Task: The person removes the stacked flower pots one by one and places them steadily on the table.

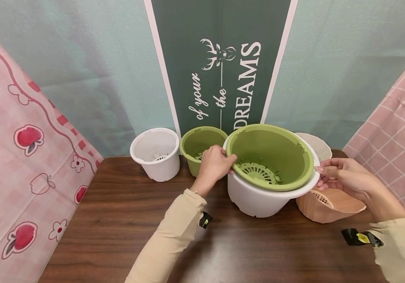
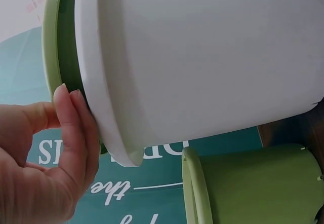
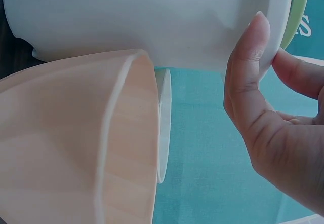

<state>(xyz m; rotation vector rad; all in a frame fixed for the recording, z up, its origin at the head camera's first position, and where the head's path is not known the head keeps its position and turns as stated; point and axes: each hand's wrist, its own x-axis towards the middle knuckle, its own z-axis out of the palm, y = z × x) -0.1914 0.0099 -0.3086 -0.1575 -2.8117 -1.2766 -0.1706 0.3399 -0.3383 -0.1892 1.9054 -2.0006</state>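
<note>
A large green plastic flowerpot (image 1: pixel 276 151) sits nested in a large white flowerpot (image 1: pixel 255 198), its rim standing a little above the white one. My left hand (image 1: pixel 217 163) pinches the green pot's rim at the left side; in the left wrist view, the fingertips (image 2: pixel 63 95) are tucked under that rim, just outside the white one. On the opposite side, my right hand (image 1: pixel 347 177) grips the white pot's rim, thumb at the top edge and fingers (image 3: pixel 248 67) against the outside wall below it. The pots' slotted green base shows inside.
A small white pot (image 1: pixel 161 171) and a small green pot (image 1: pixel 193 163) stand at the back left. An orange-pink pot (image 1: pixel 315 210) lies close on the right, with a cream pot (image 1: pixel 317 145) behind it. All are on a dark wooden table (image 1: pixel 124 232) before a curtain.
</note>
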